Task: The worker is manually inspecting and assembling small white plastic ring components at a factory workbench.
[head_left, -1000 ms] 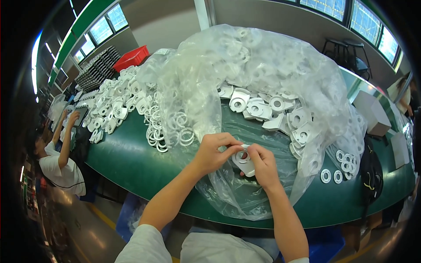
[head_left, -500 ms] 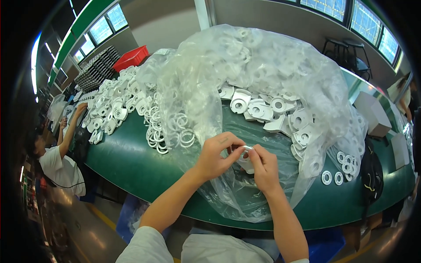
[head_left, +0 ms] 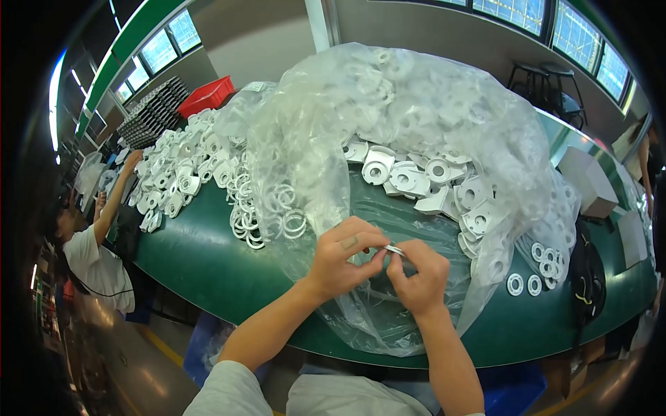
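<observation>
Between my two hands, above the clear plastic bag's near flap, is a small white plastic part (head_left: 395,249), tilted so that mostly its thin edge shows. My left hand (head_left: 345,255) pinches its left end between thumb and fingers. The thumb and fingers of my right hand (head_left: 420,274) close on its right side. Fingers hide most of the part, so its full shape cannot be made out. Beyond my hands, white plastic housings with round holes (head_left: 409,179) spill from the mouth of the big clear bag (head_left: 305,104).
White rings (head_left: 294,223) lie left of the bag on the green table (head_left: 201,243); a heap of white housings (head_left: 173,166) lies farther left. Flat white rings (head_left: 515,284) and a black bag (head_left: 590,270) are at right. A co-worker (head_left: 97,256) reaches in at far left.
The white part has turned from showing its holed face below the fingers to nearly edge-on. My right hand has turned and lowered slightly; both hands keep their pinch.
</observation>
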Demonstrator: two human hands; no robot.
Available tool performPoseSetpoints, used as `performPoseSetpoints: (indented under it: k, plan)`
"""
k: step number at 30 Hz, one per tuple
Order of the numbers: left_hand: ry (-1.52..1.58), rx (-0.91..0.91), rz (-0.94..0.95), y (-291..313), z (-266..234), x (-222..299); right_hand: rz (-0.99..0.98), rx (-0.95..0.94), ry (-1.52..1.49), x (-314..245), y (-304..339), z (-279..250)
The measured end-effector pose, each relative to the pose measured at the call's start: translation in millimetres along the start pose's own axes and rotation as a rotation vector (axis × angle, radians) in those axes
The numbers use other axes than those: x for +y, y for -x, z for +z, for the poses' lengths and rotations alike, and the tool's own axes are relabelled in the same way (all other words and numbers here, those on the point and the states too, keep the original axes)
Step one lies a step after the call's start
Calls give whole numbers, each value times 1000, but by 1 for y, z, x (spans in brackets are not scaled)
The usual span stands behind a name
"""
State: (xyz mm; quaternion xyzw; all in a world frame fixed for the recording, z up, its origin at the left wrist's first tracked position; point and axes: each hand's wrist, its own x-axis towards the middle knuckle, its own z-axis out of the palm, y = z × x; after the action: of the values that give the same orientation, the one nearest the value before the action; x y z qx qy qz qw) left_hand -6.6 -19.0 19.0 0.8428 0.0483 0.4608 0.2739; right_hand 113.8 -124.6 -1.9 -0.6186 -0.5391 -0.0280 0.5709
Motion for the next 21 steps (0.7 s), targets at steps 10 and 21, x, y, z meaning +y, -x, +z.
performPoseSetpoints:
  k: [10, 21]
  plan:
    - [150, -188, -376, 2, 4, -8, 627, -182, -679, 28, 6, 7]
    - [430, -284, -594, 6, 2, -19, 675, -233, -751, 19, -1, 4]
